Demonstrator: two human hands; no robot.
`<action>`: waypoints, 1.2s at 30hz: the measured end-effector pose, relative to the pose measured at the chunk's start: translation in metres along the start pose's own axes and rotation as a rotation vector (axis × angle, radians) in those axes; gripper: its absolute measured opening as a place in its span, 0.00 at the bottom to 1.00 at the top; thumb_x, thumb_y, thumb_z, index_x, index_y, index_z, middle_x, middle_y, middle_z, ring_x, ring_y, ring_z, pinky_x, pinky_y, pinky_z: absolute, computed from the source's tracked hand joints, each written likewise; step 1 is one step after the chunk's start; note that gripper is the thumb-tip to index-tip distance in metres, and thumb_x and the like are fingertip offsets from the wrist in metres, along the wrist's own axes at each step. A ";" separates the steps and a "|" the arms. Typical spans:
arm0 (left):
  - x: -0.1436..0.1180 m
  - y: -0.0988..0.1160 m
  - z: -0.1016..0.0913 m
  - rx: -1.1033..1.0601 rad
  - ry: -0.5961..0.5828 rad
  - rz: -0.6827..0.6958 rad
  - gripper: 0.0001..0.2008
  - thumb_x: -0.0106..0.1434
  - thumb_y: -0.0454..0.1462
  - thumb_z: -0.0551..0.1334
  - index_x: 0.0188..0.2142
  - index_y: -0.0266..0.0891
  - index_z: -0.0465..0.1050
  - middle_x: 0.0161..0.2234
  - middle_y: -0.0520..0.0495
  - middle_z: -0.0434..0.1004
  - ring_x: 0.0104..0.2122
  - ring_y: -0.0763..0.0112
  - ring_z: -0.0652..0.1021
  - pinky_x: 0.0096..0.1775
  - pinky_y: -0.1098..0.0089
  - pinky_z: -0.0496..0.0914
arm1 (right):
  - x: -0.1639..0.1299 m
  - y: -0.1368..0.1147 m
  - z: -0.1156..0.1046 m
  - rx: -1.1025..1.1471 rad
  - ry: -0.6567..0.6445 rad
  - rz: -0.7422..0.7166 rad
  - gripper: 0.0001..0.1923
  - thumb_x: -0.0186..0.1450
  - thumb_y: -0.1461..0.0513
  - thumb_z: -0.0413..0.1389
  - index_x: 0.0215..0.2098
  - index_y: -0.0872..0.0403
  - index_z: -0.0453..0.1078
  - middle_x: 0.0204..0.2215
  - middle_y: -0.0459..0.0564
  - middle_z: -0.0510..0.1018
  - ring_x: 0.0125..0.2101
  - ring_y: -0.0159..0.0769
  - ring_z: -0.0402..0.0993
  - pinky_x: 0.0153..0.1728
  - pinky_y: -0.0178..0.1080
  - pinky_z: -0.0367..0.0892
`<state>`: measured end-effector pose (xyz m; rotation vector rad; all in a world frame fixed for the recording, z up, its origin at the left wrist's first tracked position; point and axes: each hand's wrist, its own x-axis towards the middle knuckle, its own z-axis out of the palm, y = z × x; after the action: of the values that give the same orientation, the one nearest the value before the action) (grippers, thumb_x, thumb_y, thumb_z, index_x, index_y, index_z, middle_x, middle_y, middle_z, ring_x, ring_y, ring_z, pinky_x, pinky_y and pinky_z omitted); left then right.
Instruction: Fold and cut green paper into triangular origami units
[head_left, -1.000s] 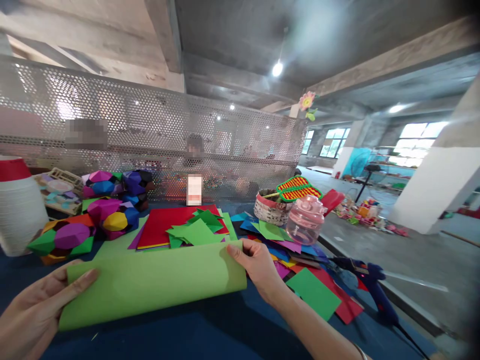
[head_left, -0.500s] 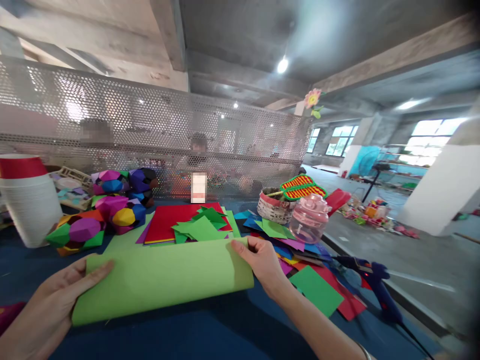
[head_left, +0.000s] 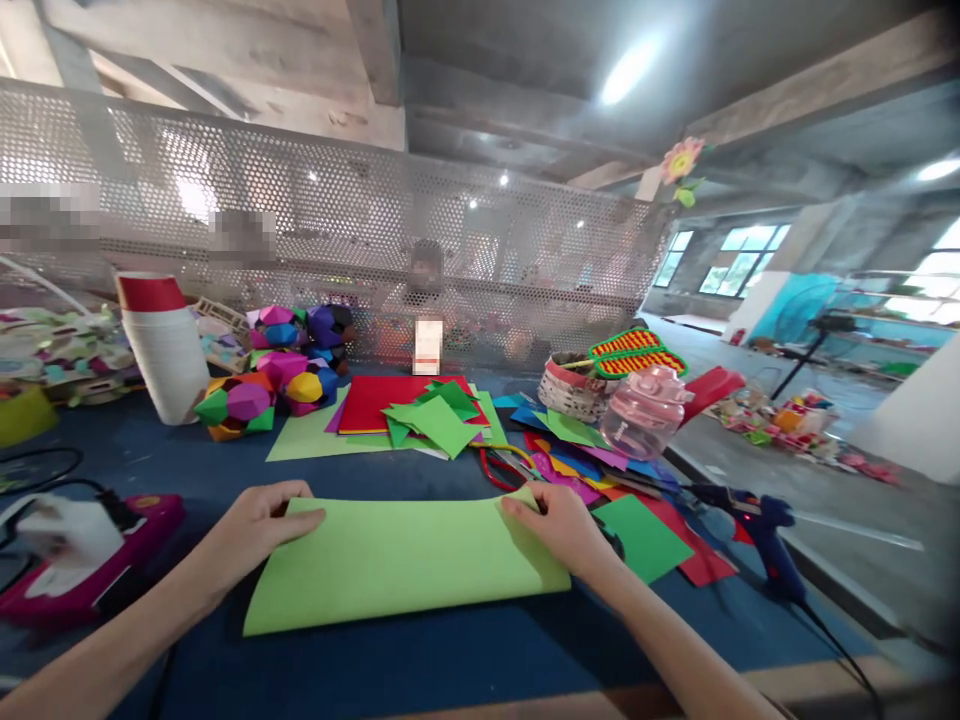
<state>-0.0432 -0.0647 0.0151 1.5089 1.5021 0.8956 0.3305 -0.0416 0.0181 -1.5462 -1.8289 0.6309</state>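
A light green sheet of paper (head_left: 412, 560), bent over along its long side, is held between my two hands just above the blue table. My left hand (head_left: 274, 525) pinches its upper left corner, thumb on top. At the upper right corner my right hand (head_left: 551, 520) grips it the same way. Beyond it lie a stack of red sheets (head_left: 367, 405) and several loose green paper pieces (head_left: 439, 420) on top. Scissors with red and yellow handles (head_left: 502, 462) rest behind the sheet, close to my right hand.
Paper cups (head_left: 169, 360) and faceted paper balls (head_left: 240, 400) stand back left; a magenta power strip (head_left: 142, 545) is nearer. To the right are coloured offcuts (head_left: 645, 535), a pink bottle (head_left: 645, 412), a woven basket (head_left: 562, 385) and a glue gun (head_left: 765, 530) with its cord.
The green sheet has moved away from my left side, and both hands still hold it. My view has turned left, so the power strip and the scissors now show.
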 end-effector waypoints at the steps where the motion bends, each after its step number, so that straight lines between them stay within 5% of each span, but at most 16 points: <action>1: 0.003 -0.004 0.000 0.104 0.031 0.078 0.14 0.51 0.49 0.68 0.24 0.41 0.71 0.25 0.53 0.73 0.25 0.65 0.73 0.29 0.71 0.64 | -0.003 0.000 0.001 -0.048 0.007 -0.003 0.19 0.60 0.51 0.58 0.18 0.53 0.64 0.16 0.42 0.65 0.22 0.33 0.61 0.24 0.35 0.50; 4: 0.009 -0.012 0.000 0.348 0.063 0.210 0.14 0.54 0.49 0.62 0.24 0.42 0.71 0.32 0.50 0.74 0.29 0.64 0.72 0.32 0.69 0.64 | -0.007 -0.002 0.004 -0.165 0.006 -0.009 0.13 0.60 0.54 0.57 0.23 0.52 0.66 0.18 0.43 0.67 0.23 0.35 0.62 0.26 0.37 0.50; 11: 0.009 -0.009 0.002 0.607 0.025 0.206 0.13 0.55 0.48 0.58 0.24 0.42 0.67 0.33 0.47 0.75 0.35 0.57 0.73 0.42 0.62 0.65 | -0.009 0.000 0.007 -0.414 -0.044 -0.004 0.07 0.65 0.57 0.55 0.35 0.52 0.69 0.27 0.48 0.76 0.30 0.42 0.71 0.31 0.38 0.55; 36: -0.002 -0.014 0.002 0.740 0.131 0.283 0.12 0.59 0.45 0.64 0.34 0.41 0.68 0.38 0.45 0.72 0.39 0.56 0.73 0.45 0.58 0.66 | -0.002 0.012 0.009 -0.483 -0.102 0.016 0.16 0.63 0.46 0.48 0.32 0.48 0.66 0.25 0.49 0.76 0.29 0.47 0.74 0.28 0.40 0.59</action>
<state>-0.0473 -0.0678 0.0015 2.2713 1.8617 0.6199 0.3321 -0.0407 0.0026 -1.8609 -2.1581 0.2858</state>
